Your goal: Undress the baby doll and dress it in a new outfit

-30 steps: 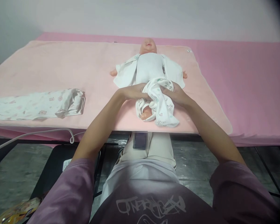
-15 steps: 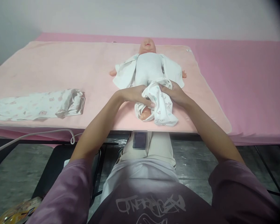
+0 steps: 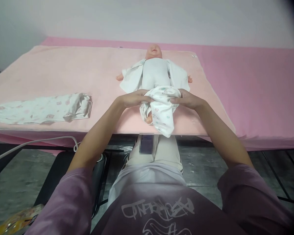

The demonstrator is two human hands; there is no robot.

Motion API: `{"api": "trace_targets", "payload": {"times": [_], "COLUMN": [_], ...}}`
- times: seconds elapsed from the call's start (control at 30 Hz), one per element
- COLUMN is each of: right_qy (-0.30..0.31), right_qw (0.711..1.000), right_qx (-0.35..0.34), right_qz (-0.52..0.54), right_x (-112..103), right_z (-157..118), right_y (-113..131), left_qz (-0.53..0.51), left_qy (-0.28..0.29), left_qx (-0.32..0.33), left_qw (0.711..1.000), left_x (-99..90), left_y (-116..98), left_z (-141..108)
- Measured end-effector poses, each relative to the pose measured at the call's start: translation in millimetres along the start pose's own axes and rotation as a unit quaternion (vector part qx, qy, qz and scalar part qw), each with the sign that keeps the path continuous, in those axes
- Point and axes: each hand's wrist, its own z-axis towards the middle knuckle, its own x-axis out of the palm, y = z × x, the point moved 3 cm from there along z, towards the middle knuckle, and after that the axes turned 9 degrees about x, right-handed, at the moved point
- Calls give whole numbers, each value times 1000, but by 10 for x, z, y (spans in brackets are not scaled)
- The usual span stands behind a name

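Note:
A baby doll (image 3: 155, 72) lies on its back on a peach mat (image 3: 100, 71), its head toward the wall. An unfastened white jacket (image 3: 132, 77) covers its arms, spread out to both sides. White printed baby pants (image 3: 162, 109) are bunched round its legs, and one foot pokes out of a leg opening. My left hand (image 3: 137, 98) grips the pants' waistband on the left side. On the right side, my right hand (image 3: 186, 99) pinches the same waistband, thumb on top. The doll's other foot is hidden in the cloth.
Folded printed cloth (image 3: 42, 109) lies at the left of the mat. A white cable (image 3: 39, 141) runs below the table's front edge. A black chair (image 3: 63, 173) stands at lower left, beside a yellow package (image 3: 17, 222).
Both hands have drawn the waistband wider and flatter across the doll's legs. My left hand has come out from low on the cloth up to the waistband; the loose pant leg has swung slightly left.

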Motion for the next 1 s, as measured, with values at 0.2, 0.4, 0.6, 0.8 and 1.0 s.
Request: {"api": "trace_targets", "payload": {"times": [0.2, 0.4, 0.6, 0.8, 1.0], "right_qy": [-79, 2, -8, -89, 34], "right_qw": [991, 999, 1000, 994, 999], "right_qx": [-19, 34, 21, 9, 19], "right_qz": [103, 1, -4, 65, -29], "right_x": [156, 140, 153, 230, 267], "right_z": [-7, -128, -173, -185, -239], "right_y": [-40, -75, -66, -83, -85], "left_qz": [-57, -5, 123, 118, 125], "left_qy": [-48, -78, -23, 28, -12], "left_qx": [-14, 3, -9, 7, 29], "left_qw": [997, 997, 992, 993, 992], "left_x": [14, 62, 192, 250, 223], "left_y": [90, 93, -114, -181, -143], "left_z": [58, 28, -46, -49, -56]}}
